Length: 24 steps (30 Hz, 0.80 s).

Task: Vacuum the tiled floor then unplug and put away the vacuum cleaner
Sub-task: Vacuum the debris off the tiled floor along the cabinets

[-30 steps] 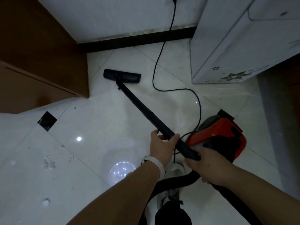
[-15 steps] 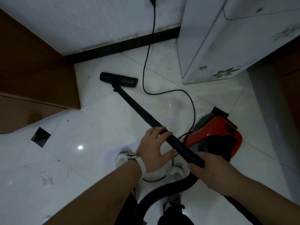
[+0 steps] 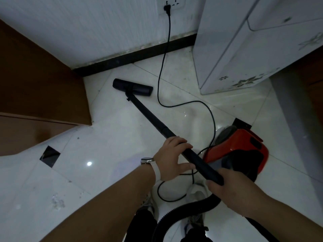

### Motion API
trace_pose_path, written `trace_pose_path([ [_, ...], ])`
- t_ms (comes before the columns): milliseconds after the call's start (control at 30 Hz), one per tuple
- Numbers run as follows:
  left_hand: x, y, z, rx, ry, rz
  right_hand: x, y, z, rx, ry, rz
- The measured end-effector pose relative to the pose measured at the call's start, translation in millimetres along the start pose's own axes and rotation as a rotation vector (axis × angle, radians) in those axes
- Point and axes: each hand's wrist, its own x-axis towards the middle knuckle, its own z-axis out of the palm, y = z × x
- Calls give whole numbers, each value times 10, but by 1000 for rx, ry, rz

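Observation:
A black vacuum wand (image 3: pixel 148 117) slants across the white tiled floor (image 3: pixel 104 145) to its floor head (image 3: pixel 132 88), which lies flat near the dark skirting. My left hand (image 3: pixel 170 159) holds the wand midway, fingers curled over the top and thumb underneath. At the wand's near end my right hand (image 3: pixel 230 191) grips it where the ribbed hose (image 3: pixel 183 210) joins. The red vacuum body (image 3: pixel 236 147) sits on the floor to the right. Its black cord (image 3: pixel 164 58) runs up the wall to a plug (image 3: pixel 167 8) seated in the socket.
A white cabinet (image 3: pixel 244 49) with flower marks stands at the back right. Brown wooden panels (image 3: pixel 35 84) fill the left side. The cord loops on the floor by my shoes (image 3: pixel 195 191). A small black inset tile (image 3: pixel 49 156) lies to the left.
My left hand let go of the wand and took hold again slightly further up it. The view tipped upward, bringing the plug and socket into sight. The right hand kept its grip.

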Motion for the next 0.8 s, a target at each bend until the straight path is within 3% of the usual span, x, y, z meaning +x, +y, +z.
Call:
trace_pose_path([
  [300,90,-164,-205,32,-4,21,132,-229,38,-82,56,-28],
  [800,530,117,-155,102,-106,188,-27,-149,-140,0,147,36],
])
